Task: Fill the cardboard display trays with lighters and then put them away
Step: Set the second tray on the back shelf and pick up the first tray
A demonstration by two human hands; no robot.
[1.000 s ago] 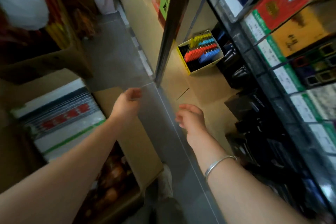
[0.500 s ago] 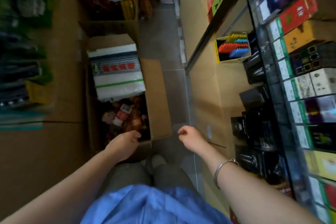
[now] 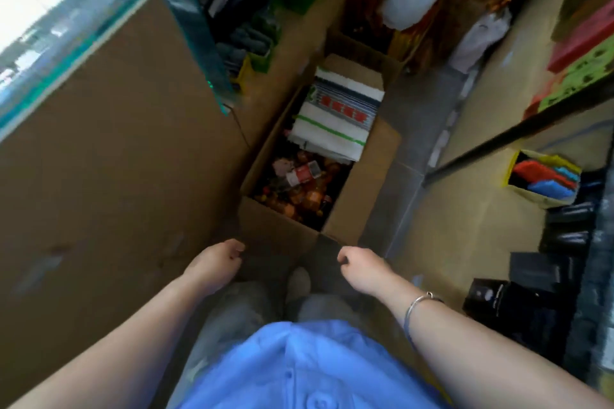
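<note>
A yellow cardboard display tray [image 3: 511,183] filled with red, blue and yellow lighters [image 3: 545,181] stands on a low shelf at the right, far from both hands. My left hand [image 3: 214,264] hangs low in front of me, fingers loosely curled, holding nothing. My right hand [image 3: 360,267], with a silver bangle on its wrist, is also empty with loosely curled fingers. Both hands hover over the floor, just before an open carton.
An open cardboard carton [image 3: 362,183] of bottles, with a white printed box [image 3: 335,116] on top, stands on the floor ahead. A tall brown counter wall [image 3: 109,159] fills the left. Black boxes [image 3: 545,279] sit on the right shelf. Bags and goods crowd the aisle's far end.
The view has swung left and down, away from the right shelf. Both hands dropped lower and closer to my body. The lighter tray moved to the frame's right edge.
</note>
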